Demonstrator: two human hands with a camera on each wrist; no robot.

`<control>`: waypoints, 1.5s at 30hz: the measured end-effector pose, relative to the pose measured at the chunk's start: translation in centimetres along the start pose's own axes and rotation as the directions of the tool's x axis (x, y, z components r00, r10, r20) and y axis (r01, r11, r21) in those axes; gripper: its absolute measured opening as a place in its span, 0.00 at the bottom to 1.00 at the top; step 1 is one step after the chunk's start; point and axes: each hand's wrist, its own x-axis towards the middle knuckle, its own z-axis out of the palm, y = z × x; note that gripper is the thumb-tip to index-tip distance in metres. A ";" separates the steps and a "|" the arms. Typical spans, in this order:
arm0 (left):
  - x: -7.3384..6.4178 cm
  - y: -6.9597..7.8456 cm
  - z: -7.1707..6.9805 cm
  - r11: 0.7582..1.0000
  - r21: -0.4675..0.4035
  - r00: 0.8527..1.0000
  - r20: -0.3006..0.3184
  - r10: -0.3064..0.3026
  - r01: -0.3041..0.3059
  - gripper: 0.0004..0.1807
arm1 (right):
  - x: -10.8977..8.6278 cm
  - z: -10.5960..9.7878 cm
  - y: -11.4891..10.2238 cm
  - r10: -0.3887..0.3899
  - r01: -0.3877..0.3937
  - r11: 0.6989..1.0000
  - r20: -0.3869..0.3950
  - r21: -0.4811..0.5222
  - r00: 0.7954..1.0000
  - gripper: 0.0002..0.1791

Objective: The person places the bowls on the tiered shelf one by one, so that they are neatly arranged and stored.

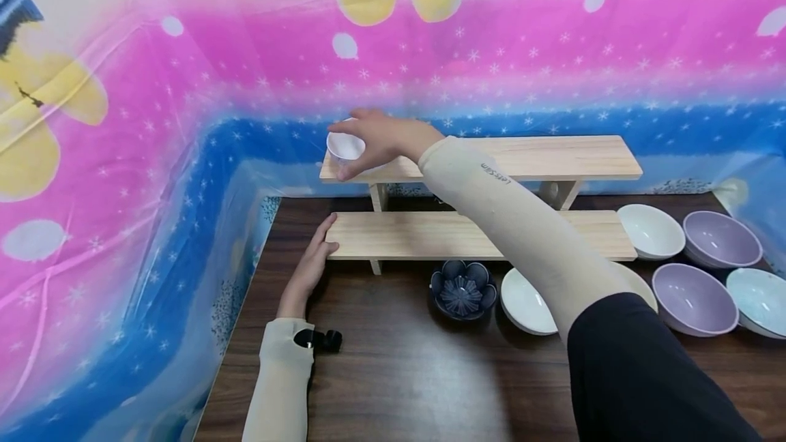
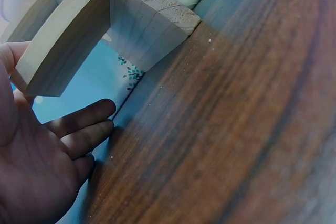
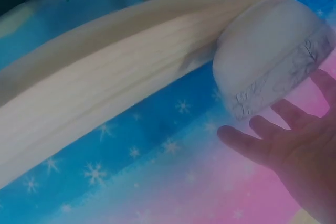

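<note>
At the left end of the wooden rack's upper shelf (image 1: 552, 155) stands a small white bowl (image 3: 268, 51) with a grey patterned band below its rim. My right hand (image 1: 387, 138) holds this bowl from above, thumb on the near side and fingers around the far side. In the right wrist view, the fingertips (image 3: 286, 111) are at its rim, and its base is against the board. My left hand (image 1: 310, 261) grips the left end of the lower shelf (image 1: 405, 237) between thumb and forefinger; its other fingers (image 2: 86, 114) extend below the board.
In front of the rack stand a dark flower-shaped bowl (image 1: 463, 290) and a white bowl (image 1: 527, 302), partly behind my right arm. Purple bowls (image 1: 694, 299), another white bowl (image 1: 651, 230) and a pale blue bowl (image 1: 758, 302) are at the right. A patterned cloth (image 1: 522, 67) hangs behind the table.
</note>
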 end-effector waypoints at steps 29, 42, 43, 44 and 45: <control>-0.3 -0.2 0.1 0.999 0.028 0.999 0.000 0.035 -0.035 0.38 | -9.0 0.0 2.4 -0.031 0.016 0.992 -0.115 -0.127 0.993 0.58; -0.3 -0.1 -0.2 0.999 0.022 0.999 -0.010 0.033 -0.032 0.39 | -12.5 1.1 3.2 -0.036 0.019 0.996 -0.186 -0.091 0.982 0.59; -0.3 -0.1 -0.2 0.999 0.023 0.999 -0.011 0.032 -0.032 0.39 | -12.7 1.3 3.3 -0.037 0.020 0.996 -0.189 -0.092 0.981 0.59; -0.3 -0.1 -0.3 0.999 0.022 0.999 -0.012 0.032 -0.031 0.39 | -13.0 1.5 3.3 -0.037 0.020 0.995 -0.192 -0.093 0.981 0.59; -0.3 -0.2 -0.3 0.999 0.024 0.999 -0.013 0.030 -0.030 0.39 | -13.2 1.7 3.4 -0.037 0.019 0.995 -0.193 -0.095 0.980 0.59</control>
